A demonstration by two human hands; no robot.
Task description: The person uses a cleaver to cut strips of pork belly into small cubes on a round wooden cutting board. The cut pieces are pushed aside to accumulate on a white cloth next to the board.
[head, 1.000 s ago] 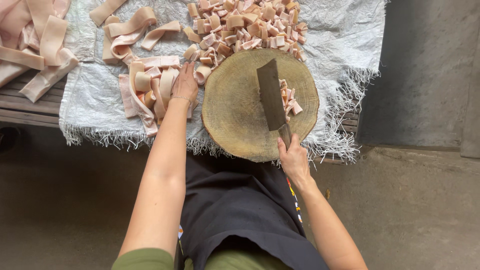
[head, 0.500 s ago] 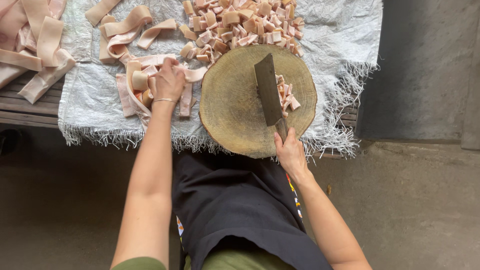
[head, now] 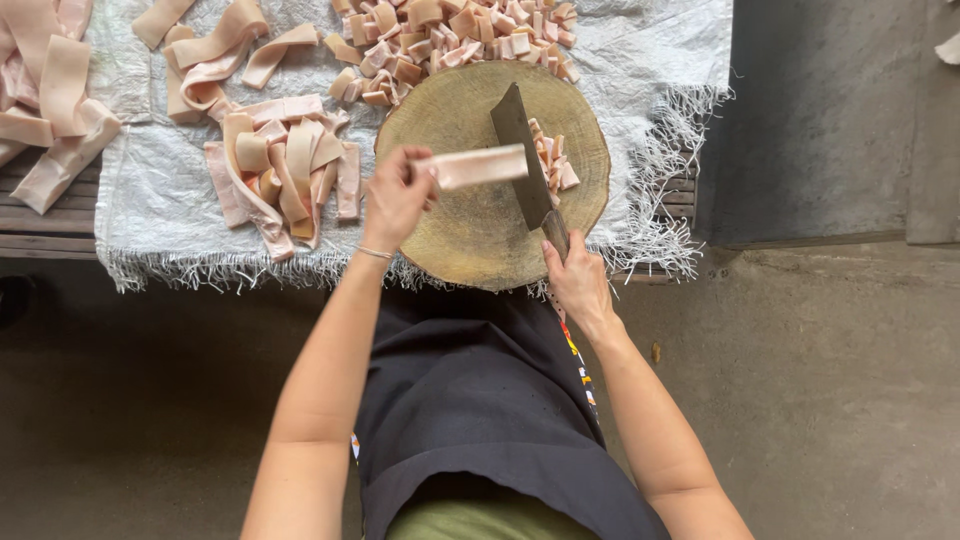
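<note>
Strip [head: 478, 166] of pale pink skin, held in the air above the block [head: 470, 225], long axis running left to right across the view and crossing the flat of the cleaver [head: 522, 152].

Cloth [head: 660, 60]: a frayed white woven sheet spread over a slatted bench [head: 40, 235], carrying all the rest.

Block: a round slice of log at the near edge of the cloth, its face bare at the centre and near side.

Heap of uncut strips [head: 285, 165]: just left of the block, near the left hand [head: 397, 200].

Diced pieces [head: 450, 35]: piled past the far rim of the block; a smaller cluster [head: 552, 160] lies on the block just right of the blade.

Cleaver: blade pointing away from the person, resting on or just over the block's right half; which of the two cannot be told.

Left hand: fingers pinched on the strip's left end; the rest of the strip extends rightward from the fingertips toward the blade.

Right hand [head: 578, 282]: fingers wrapped tight round the cleaver's handle at the block's near rim.
</note>
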